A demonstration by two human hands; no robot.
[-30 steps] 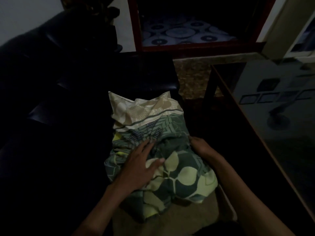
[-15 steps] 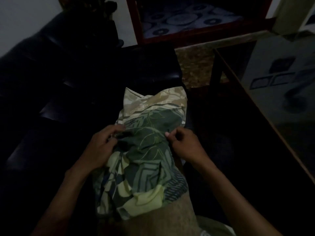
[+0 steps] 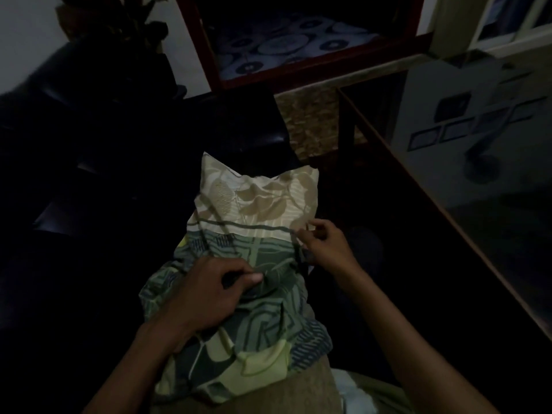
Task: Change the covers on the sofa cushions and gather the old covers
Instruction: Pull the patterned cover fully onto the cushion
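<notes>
Both hands pinch the green cover [image 3: 263, 309]: left hand [image 3: 209, 297] mid-bunch, right hand [image 3: 324, 249] at its edge. Beyond both grips the cushion [image 3: 257, 198] pokes out, so roughly half done.

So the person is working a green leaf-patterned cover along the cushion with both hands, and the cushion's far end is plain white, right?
Not quite. In the head view both hands, left hand and right hand, do grip the green leaf-patterned cover, but the far end of the cushion is beige with a leaf print, not plain white.
</notes>
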